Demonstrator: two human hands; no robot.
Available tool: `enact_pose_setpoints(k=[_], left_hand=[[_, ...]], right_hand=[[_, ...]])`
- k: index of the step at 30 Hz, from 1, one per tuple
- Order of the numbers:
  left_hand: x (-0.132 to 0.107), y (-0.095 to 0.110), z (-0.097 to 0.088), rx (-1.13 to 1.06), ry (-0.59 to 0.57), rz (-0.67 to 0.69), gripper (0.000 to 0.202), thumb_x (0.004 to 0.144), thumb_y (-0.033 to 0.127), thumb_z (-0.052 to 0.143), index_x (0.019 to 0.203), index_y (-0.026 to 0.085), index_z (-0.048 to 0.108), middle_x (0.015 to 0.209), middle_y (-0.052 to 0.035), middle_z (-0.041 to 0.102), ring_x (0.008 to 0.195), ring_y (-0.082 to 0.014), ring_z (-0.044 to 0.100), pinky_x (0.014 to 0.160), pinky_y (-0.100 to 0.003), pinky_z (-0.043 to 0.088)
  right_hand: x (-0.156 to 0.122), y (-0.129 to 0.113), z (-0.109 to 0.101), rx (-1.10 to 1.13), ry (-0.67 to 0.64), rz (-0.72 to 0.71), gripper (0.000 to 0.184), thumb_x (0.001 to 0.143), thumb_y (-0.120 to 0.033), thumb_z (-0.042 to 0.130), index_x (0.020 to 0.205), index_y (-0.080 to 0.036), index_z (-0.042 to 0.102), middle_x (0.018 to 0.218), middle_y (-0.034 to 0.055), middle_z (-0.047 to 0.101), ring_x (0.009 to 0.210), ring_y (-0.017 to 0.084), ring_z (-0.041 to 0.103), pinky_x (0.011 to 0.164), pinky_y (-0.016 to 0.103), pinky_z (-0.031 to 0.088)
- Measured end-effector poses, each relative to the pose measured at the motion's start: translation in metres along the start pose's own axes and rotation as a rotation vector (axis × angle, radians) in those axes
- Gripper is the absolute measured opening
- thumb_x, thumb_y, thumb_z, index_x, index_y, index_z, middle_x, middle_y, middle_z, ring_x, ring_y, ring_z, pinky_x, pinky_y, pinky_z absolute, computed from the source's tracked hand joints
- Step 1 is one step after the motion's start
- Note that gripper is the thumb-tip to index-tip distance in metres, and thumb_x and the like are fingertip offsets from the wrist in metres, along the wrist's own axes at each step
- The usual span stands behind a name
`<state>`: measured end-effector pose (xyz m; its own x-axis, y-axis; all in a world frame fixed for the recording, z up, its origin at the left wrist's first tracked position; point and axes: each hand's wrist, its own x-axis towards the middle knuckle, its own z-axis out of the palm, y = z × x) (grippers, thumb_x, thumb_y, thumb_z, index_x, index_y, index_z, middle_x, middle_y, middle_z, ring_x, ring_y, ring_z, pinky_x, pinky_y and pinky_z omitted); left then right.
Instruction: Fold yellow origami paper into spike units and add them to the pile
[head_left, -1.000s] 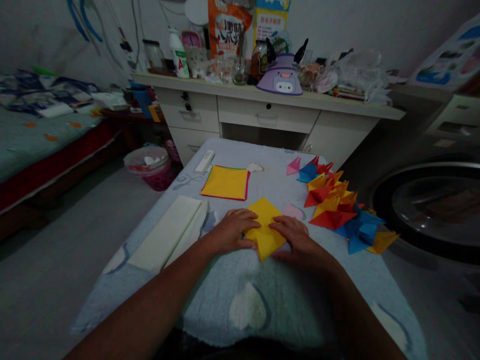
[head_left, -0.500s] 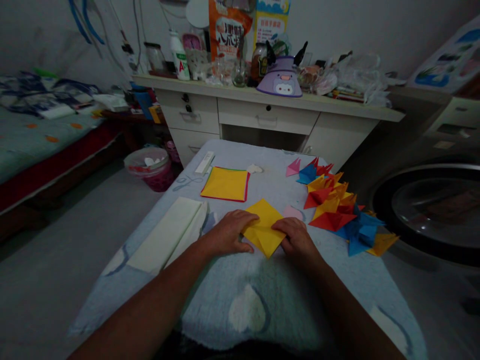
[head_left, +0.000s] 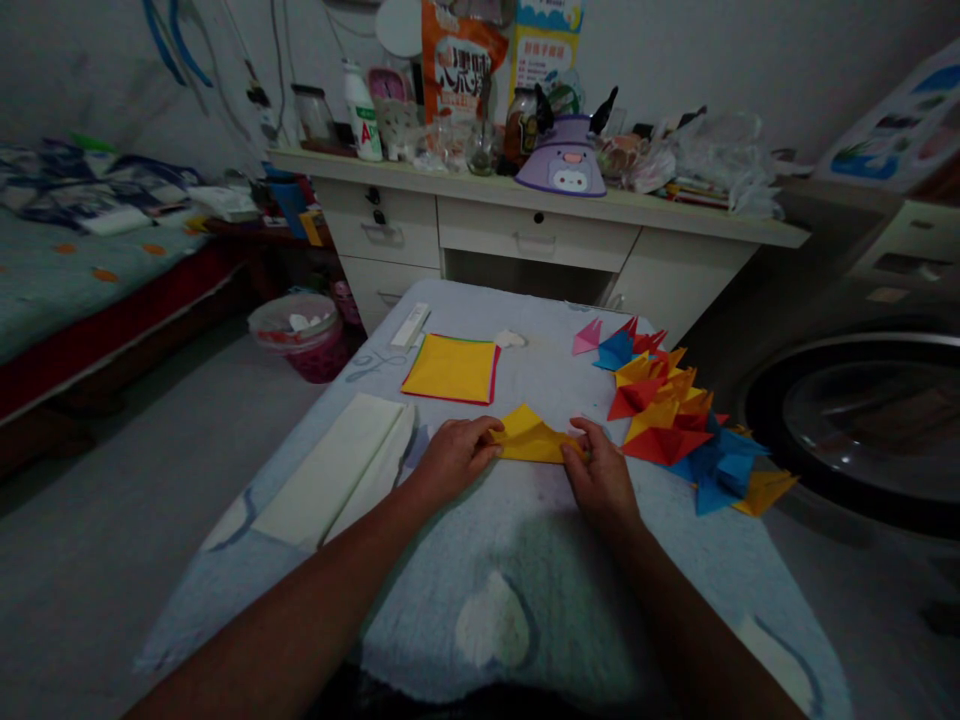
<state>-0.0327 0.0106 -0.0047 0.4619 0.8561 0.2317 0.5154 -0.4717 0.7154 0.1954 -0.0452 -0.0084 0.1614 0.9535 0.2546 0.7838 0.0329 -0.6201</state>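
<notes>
A: What do the hands hold?
B: The left hand [head_left: 450,462] and right hand [head_left: 602,480] pinch a folded yellow paper [head_left: 529,441] on the blue cloth [head_left: 480,540]
A: Nearby?
B: Folded coloured pieces [head_left: 675,415], right

Dim, underexposed frame with wide-angle distortion.
Weak light reaches the far edge of the tabletop [head_left: 540,372]; yellow paper [head_left: 529,440] reads sharp; near edge sinks into shadow; faint glare on drum door [head_left: 855,410]; lines bow toward corners.
</notes>
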Motion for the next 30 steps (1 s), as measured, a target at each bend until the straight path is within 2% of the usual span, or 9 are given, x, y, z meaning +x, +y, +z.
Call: enact_pose_setpoints(k=[3, 6, 9, 11, 15, 18, 21, 25, 30], left_hand=[[0.001, -0.003, 0.002, 0.051, 0.053, -0.036, 0.033, 0.081, 0.024, 0.063, 0.113, 0.024, 0.062, 0.083, -0.0023, 0.07, 0.078, -0.0214, 0.063, 0.082, -0.035, 0.041], [0.002, -0.005, 0.004, 0.182, 0.06, -0.074, 0.04, 0.08, 0.02, 0.061, 0.12, 0.022, 0.058, 0.09, -0.0035, 0.07, 0.088, -0.0228, 0.06, 0.089, -0.039, 0.038], [0.001, -0.003, 0.005, 0.305, 0.031, -0.081, 0.044, 0.08, 0.016, 0.058, 0.124, 0.019, 0.055, 0.1, -0.0064, 0.067, 0.095, -0.0237, 0.057, 0.09, -0.04, 0.037], [0.0, -0.001, 0.005, 0.368, 0.054, -0.057, 0.043, 0.079, 0.014, 0.057, 0.122, 0.019, 0.056, 0.107, -0.008, 0.064, 0.101, -0.0246, 0.053, 0.089, -0.04, 0.038], [-0.003, 0.007, 0.007, 0.491, 0.103, 0.053, 0.027, 0.082, 0.012, 0.056, 0.104, 0.023, 0.065, 0.109, -0.007, 0.06, 0.106, -0.0255, 0.046, 0.086, -0.039, 0.036], [-0.007, 0.015, 0.009, 0.566, -0.003, 0.209, 0.018, 0.089, 0.018, 0.055, 0.099, 0.026, 0.068, 0.1, -0.0048, 0.063, 0.102, -0.0246, 0.046, 0.084, -0.04, 0.034], [-0.011, 0.022, 0.011, 0.625, -0.134, 0.314, 0.017, 0.092, 0.024, 0.055, 0.104, 0.025, 0.067, 0.092, -0.0044, 0.065, 0.096, -0.023, 0.048, 0.082, -0.039, 0.033], [-0.013, 0.028, 0.012, 0.699, -0.157, 0.334, 0.016, 0.091, 0.024, 0.056, 0.102, 0.019, 0.067, 0.089, -0.0051, 0.065, 0.094, -0.023, 0.05, 0.08, -0.039, 0.034], [-0.019, 0.032, 0.013, 0.793, -0.114, 0.316, 0.01, 0.088, 0.02, 0.059, 0.086, 0.016, 0.067, 0.082, -0.0053, 0.064, 0.089, -0.023, 0.052, 0.082, -0.04, 0.034]], right_hand=[[0.003, 0.002, 0.003, 0.015, 0.048, 0.075, 0.037, 0.082, -0.033, 0.052, 0.115, -0.017, 0.05, 0.077, 0.0024, 0.062, 0.079, 0.024, 0.06, 0.08, 0.039, 0.041], [0.004, 0.006, 0.008, -0.045, 0.116, 0.097, 0.028, 0.078, -0.03, 0.056, 0.103, -0.018, 0.052, 0.079, 0.0026, 0.062, 0.08, 0.023, 0.057, 0.08, 0.038, 0.038], [0.004, 0.009, 0.01, -0.216, 0.143, 0.011, 0.01, 0.078, -0.026, 0.058, 0.087, -0.02, 0.059, 0.091, 0.0066, 0.061, 0.091, 0.025, 0.05, 0.081, 0.038, 0.033], [0.003, 0.009, 0.01, -0.315, 0.125, -0.066, 0.007, 0.081, -0.023, 0.058, 0.081, -0.021, 0.065, 0.096, 0.0076, 0.06, 0.094, 0.026, 0.046, 0.079, 0.038, 0.03], [-0.001, 0.004, 0.008, -0.372, 0.004, -0.225, 0.019, 0.086, -0.018, 0.055, 0.091, -0.025, 0.072, 0.091, 0.006, 0.063, 0.092, 0.024, 0.046, 0.08, 0.04, 0.026], [-0.005, -0.006, 0.009, -0.361, -0.108, -0.333, 0.028, 0.084, -0.012, 0.054, 0.102, -0.026, 0.07, 0.094, 0.0048, 0.065, 0.093, 0.023, 0.048, 0.084, 0.041, 0.025], [-0.009, -0.016, 0.011, -0.357, -0.188, -0.404, 0.032, 0.084, -0.011, 0.054, 0.107, -0.026, 0.07, 0.098, 0.0056, 0.065, 0.092, 0.021, 0.05, 0.085, 0.041, 0.026], [-0.012, -0.019, 0.014, -0.356, -0.236, -0.446, 0.031, 0.086, -0.016, 0.057, 0.111, -0.029, 0.069, 0.103, 0.0073, 0.064, 0.095, 0.021, 0.053, 0.086, 0.041, 0.027], [-0.013, -0.012, 0.007, -0.325, -0.265, -0.474, 0.03, 0.086, -0.023, 0.062, 0.114, -0.031, 0.068, 0.11, 0.0077, 0.063, 0.104, 0.023, 0.054, 0.091, 0.045, 0.026]])
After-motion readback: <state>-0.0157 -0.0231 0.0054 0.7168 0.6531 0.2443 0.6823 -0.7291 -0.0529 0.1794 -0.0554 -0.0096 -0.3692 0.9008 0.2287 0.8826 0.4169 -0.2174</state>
